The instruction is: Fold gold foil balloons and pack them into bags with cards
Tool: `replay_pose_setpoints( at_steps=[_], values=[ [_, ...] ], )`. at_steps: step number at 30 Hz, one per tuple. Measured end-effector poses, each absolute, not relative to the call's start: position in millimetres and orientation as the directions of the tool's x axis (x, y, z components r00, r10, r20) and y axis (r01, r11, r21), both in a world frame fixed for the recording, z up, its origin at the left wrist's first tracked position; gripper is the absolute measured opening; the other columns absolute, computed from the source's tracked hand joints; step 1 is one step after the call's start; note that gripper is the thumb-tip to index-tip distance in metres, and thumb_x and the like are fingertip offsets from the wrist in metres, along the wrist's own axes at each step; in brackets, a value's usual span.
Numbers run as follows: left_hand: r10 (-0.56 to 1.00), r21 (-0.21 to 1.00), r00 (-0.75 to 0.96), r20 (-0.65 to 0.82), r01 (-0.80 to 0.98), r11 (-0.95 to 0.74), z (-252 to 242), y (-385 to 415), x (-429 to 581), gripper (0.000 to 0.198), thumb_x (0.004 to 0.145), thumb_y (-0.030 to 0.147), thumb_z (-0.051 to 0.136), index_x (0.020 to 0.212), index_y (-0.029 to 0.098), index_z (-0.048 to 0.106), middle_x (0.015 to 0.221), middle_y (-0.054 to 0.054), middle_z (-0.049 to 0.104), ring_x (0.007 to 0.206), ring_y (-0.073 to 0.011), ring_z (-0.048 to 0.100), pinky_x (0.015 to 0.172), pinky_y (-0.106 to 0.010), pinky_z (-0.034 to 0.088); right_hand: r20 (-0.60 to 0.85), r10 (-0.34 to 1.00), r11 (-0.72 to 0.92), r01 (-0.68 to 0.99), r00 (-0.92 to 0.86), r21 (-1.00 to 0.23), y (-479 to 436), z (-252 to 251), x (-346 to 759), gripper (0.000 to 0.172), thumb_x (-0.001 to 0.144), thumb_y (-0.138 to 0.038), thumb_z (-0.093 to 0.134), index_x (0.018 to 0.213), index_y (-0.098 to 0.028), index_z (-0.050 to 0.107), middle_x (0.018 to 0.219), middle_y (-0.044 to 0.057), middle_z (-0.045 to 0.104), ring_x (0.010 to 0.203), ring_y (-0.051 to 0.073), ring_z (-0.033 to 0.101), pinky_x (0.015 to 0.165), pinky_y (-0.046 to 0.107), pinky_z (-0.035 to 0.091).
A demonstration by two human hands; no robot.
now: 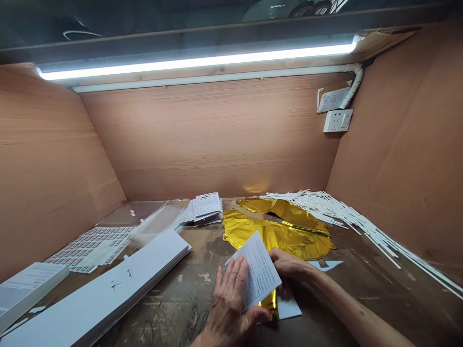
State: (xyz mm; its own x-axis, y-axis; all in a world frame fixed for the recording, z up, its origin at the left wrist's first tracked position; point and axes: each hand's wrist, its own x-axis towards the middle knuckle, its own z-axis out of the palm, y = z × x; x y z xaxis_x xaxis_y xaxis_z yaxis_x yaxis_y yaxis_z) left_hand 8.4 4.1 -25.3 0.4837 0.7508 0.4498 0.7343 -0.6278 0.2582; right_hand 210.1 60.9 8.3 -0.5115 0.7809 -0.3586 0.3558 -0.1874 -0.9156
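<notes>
Under the outspread left hand point(229, 296), a printed sheet point(262, 270) is seen; right hand point(285, 262), grip hidden; tabletop point(162, 308) below, wooden wall point(210, 140) beyond.

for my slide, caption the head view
Left hand on a printed leaflet, right hand beside it, gold foil behind.

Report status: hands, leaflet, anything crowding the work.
Left hand on printed leaflet. Right hand at its right edge, fingertips hidden. Gold strip and white card showing beneath. Larger gold foil close beyond.
</notes>
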Motion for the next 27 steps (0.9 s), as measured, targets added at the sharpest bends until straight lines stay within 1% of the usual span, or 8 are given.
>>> replay_pose_setpoints(
  at_steps=[2, 5, 8, 10, 12, 16, 23, 27],
  values=[
    [0.748, 0.297, 0.465, 0.474, 0.715, -0.633, -20.5, 2.7, 5.3, 0.086, 0.072, 0.065, 0.037, 0.136, 0.025, -0.004, 0.134, -0.016, 0.033, 0.121, -0.0336, 0.031, 0.091, -0.057, 0.031, -0.382, 0.747, -0.208, 0.354, -0.544, -0.912, 59.5, 8.8, 209.4, 0.011, 0.061, -0.015, 0.047, 0.059, -0.014, 0.058, 0.036, -0.006, 0.049, 0.029, 0.008, 0.046, 0.029, 0.015, 0.037],
    [0.727, 0.305, 0.421, 0.542, 0.708, -0.637, -5.7, -0.9, 4.4, 0.083, 0.075, 0.06, 0.038, 0.136, 0.02, -0.002, 0.137, -0.019, 0.024, 0.123, -0.0316, 0.028, 0.092, -0.052, 0.033, -0.39, 0.728, -0.226, 0.34, -0.564, -0.913, 62.0, 4.6, 210.3, 0.008, 0.062, -0.017, 0.049, 0.061, -0.014, 0.057, 0.038, -0.006, 0.05, 0.028, 0.007, 0.046, 0.028, 0.014, 0.037],
    [0.667, 0.223, 0.41, 0.623, 0.723, -0.653, 16.2, -5.9, 8.1, 0.078, 0.078, 0.049, 0.045, 0.136, 0.019, 0.003, 0.141, -0.02, 0.009, 0.127, -0.0322, 0.018, 0.093, -0.05, 0.032, -0.4, 0.717, -0.247, 0.329, -0.57, -0.911, 67.2, -3.6, 212.7, 0.008, 0.063, -0.019, 0.05, 0.066, -0.014, 0.057, 0.037, -0.006, 0.05, 0.028, 0.008, 0.046, 0.028, 0.015, 0.038],
    [0.614, 0.13, 0.418, 0.669, 0.748, -0.651, 30.7, -9.1, 11.5, 0.067, 0.078, 0.04, 0.05, 0.133, 0.022, 0.017, 0.142, -0.018, 0.007, 0.127, -0.0344, 0.016, 0.092, -0.053, 0.031, -0.408, 0.712, -0.262, 0.323, -0.572, -0.909, 70.2, -8.1, 214.0, 0.007, 0.064, -0.019, 0.051, 0.066, -0.014, 0.056, 0.036, -0.006, 0.05, 0.027, 0.008, 0.046, 0.028, 0.015, 0.037],
    [0.558, 0.032, 0.423, 0.714, 0.776, -0.629, 42.5, -11.5, 14.3, 0.053, 0.078, 0.029, 0.051, 0.127, 0.021, 0.031, 0.141, -0.018, 0.012, 0.126, -0.0352, 0.018, 0.09, -0.056, 0.03, -0.412, 0.71, -0.272, 0.318, -0.571, -0.908, 72.2, -10.9, 214.6, 0.006, 0.064, -0.02, 0.054, 0.064, -0.014, 0.055, 0.036, -0.006, 0.049, 0.026, 0.007, 0.044, 0.027, 0.014, 0.036],
    [0.46, -0.126, 0.459, 0.76, 0.798, -0.589, 54.7, -13.5, 15.7, 0.039, 0.077, 0.011, 0.047, 0.115, 0.012, 0.046, 0.129, -0.02, 0.039, 0.122, -0.034, 0.029, 0.089, -0.057, 0.032, -0.402, 0.724, -0.276, 0.299, -0.561, -0.914, 73.8, -14.9, 215.1, 0.007, 0.064, -0.02, 0.055, 0.067, -0.014, 0.055, 0.036, -0.007, 0.048, 0.027, 0.006, 0.044, 0.026, 0.012, 0.034],
    [0.452, -0.251, 0.441, 0.775, 0.872, -0.42, 58.7, -24.3, -0.8, 0.034, 0.075, 0.02, 0.053, 0.108, 0.011, 0.055, 0.119, -0.013, 0.053, 0.116, -0.0373, 0.037, 0.091, -0.06, 0.027, -0.398, 0.725, -0.279, 0.289, -0.562, -0.916, 76.2, -28.2, 218.8, 0.009, 0.066, -0.023, 0.054, 0.07, -0.015, 0.055, 0.034, -0.005, 0.051, 0.026, 0.007, 0.044, 0.027, 0.013, 0.034],
    [0.501, -0.3, 0.421, 0.756, 0.904, -0.305, 66.3, -35.4, -21.8, 0.03, 0.074, 0.022, 0.054, 0.101, 0.009, 0.06, 0.114, -0.016, 0.055, 0.112, -0.0388, 0.041, 0.09, -0.062, 0.024, -0.401, 0.733, -0.28, 0.292, -0.55, -0.914, 75.4, -27.3, 218.3, 0.007, 0.067, -0.022, 0.054, 0.068, -0.015, 0.053, 0.034, -0.006, 0.05, 0.025, 0.007, 0.043, 0.026, 0.012, 0.032]
  ],
)
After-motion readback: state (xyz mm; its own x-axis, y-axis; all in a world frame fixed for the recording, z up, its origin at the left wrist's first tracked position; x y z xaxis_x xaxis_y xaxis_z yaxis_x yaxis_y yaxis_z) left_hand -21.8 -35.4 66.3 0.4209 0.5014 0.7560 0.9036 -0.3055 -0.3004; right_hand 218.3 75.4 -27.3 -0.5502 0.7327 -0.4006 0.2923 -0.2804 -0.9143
